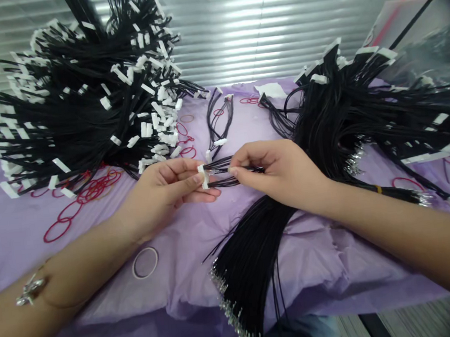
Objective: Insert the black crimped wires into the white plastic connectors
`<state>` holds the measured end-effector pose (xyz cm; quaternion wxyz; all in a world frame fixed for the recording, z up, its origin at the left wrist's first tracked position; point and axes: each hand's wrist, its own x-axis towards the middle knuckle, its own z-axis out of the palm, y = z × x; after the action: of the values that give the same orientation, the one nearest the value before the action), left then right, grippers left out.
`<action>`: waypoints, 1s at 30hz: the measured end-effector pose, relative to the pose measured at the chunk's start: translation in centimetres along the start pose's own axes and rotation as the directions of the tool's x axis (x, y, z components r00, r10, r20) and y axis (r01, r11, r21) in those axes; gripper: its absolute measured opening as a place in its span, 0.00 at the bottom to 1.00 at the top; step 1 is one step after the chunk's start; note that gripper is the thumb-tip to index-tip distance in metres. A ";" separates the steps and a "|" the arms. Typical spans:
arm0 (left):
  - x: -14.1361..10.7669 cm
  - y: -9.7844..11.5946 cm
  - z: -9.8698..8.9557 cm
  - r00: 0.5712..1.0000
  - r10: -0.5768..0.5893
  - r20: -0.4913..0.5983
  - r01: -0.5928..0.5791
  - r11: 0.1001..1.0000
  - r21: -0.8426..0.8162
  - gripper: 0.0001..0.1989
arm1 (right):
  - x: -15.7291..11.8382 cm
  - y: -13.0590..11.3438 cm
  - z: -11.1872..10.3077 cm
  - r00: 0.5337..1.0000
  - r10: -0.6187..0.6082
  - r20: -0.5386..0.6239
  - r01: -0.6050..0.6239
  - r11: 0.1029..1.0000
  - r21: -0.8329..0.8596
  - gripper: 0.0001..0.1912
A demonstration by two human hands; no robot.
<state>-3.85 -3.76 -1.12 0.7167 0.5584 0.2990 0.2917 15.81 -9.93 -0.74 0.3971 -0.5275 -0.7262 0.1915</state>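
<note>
My left hand [182, 182] pinches a small white connector [203, 177] between thumb and fingers. Several thin black wires [219, 165] run from the connector to my right hand [275, 171], whose thumb and forefinger are closed on them. Under my right wrist lies a thick bundle of loose black wires [253, 251], with bare metal terminals [235, 317] at its near end, overhanging the table edge. Just beyond my hands rests a short black cable [220, 123] with white connectors on its ends.
At the left rises a large pile of black cables [82, 108] with white connectors. Another heap of cables [345, 91] lies at the right. Red rubber bands [94, 187] and a pale ring [145, 262] rest on the purple cloth [197, 284]. Blinds [242, 27] stand behind.
</note>
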 end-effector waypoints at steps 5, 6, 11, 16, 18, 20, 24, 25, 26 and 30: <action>-0.1 -0.1 -0.3 0.998 0.055 0.041 -0.059 0.993 0.105 0.05 | -0.3 -0.6 -0.2 0.974 -0.226 -0.023 0.210 0.936 -0.284 0.06; -0.1 -0.1 -0.3 0.998 0.055 0.044 -0.059 0.993 0.100 0.05 | -0.4 -0.7 -0.2 0.973 -0.231 -0.020 0.215 0.930 -0.297 0.06; -0.2 0.0 0.0 0.999 0.019 0.038 -0.021 0.998 0.061 0.06 | -0.5 -0.9 -0.1 0.984 -0.170 -0.044 0.156 0.961 -0.229 0.05; -0.3 0.1 0.0 0.999 0.012 0.029 -0.013 0.999 0.043 0.06 | -0.5 -1.2 0.0 0.986 -0.148 -0.075 0.131 0.972 -0.196 0.04; -0.3 0.2 0.0 0.999 0.007 0.034 -0.008 0.999 0.033 0.06 | -0.5 -1.2 0.0 0.986 -0.144 -0.082 0.127 0.973 -0.190 0.04; -0.3 0.2 0.1 0.999 0.003 0.036 -0.004 1.000 0.020 0.06 | -0.5 -1.2 -0.1 0.985 -0.152 -0.086 0.134 0.972 -0.194 0.04; -0.3 0.1 0.1 0.999 -0.005 0.040 0.005 1.000 0.000 0.05 | -0.5 -1.1 -0.1 0.983 -0.167 -0.074 0.147 0.963 -0.224 0.04; -0.3 0.1 0.1 0.999 -0.007 0.044 0.008 1.000 -0.003 0.05 | -0.5 -1.1 -0.1 0.984 -0.163 -0.068 0.143 0.962 -0.230 0.04; -0.3 0.1 0.0 0.999 -0.009 0.047 0.009 1.000 -0.004 0.05 | -0.5 -1.0 -0.1 0.986 -0.157 -0.061 0.139 0.962 -0.233 0.04; -0.2 -0.1 0.0 0.999 -0.007 0.050 0.008 1.000 -0.010 0.05 | -0.5 -1.0 -0.1 0.992 -0.119 -0.034 0.109 0.972 -0.207 0.04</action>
<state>-4.00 -3.93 -1.15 0.7278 0.5609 0.2816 0.2764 15.30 -10.78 -0.14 0.3678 -0.5273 -0.7617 0.0801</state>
